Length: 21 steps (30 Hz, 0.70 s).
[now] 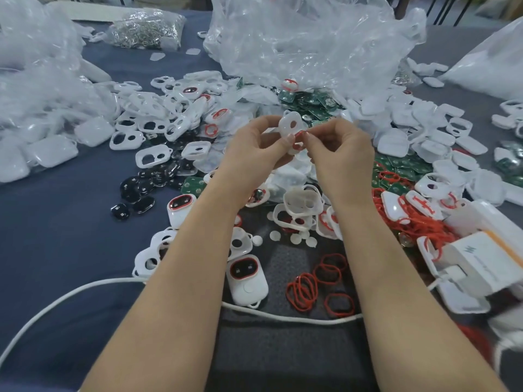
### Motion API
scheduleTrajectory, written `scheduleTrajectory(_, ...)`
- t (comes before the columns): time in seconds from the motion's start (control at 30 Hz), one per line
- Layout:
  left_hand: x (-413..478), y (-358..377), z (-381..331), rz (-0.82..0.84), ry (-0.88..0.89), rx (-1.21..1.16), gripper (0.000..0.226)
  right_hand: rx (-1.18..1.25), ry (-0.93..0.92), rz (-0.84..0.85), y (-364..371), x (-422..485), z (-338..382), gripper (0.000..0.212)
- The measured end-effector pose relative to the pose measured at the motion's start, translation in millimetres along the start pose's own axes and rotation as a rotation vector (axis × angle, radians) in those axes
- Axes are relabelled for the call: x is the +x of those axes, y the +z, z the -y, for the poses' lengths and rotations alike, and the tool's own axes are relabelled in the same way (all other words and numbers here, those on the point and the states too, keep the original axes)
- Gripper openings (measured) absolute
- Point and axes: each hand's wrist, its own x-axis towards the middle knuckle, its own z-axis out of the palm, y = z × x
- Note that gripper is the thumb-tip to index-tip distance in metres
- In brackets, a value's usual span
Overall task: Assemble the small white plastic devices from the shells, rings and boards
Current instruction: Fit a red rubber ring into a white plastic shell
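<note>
Left hand [254,142] grips white shell [291,124], long axis near upright — right hand [339,148] pinches red ring [299,134] touching shell's lower end, right of grip.

Both hands are up over the middle of the tabletop [56,236]. The left hand [254,142] holds a white shell [291,124] by its edge, and the right hand [339,154] pinches a red ring [300,134] against it. Near the front edge lie a white device [246,281], loose red rings [317,284] and a white cable [85,292]. Green boards [311,106] are heaped beyond the hands.
</note>
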Motion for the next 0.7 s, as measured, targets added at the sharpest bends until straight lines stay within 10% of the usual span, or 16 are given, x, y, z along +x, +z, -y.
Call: scheduleTrajectory(0.7, -1.6, 7.0, 2.5, -0.064, 0.005, 0.062, 0.012, -0.026, 0.049, 0.022, 1.2, 3.5, -3.8, 0.012)
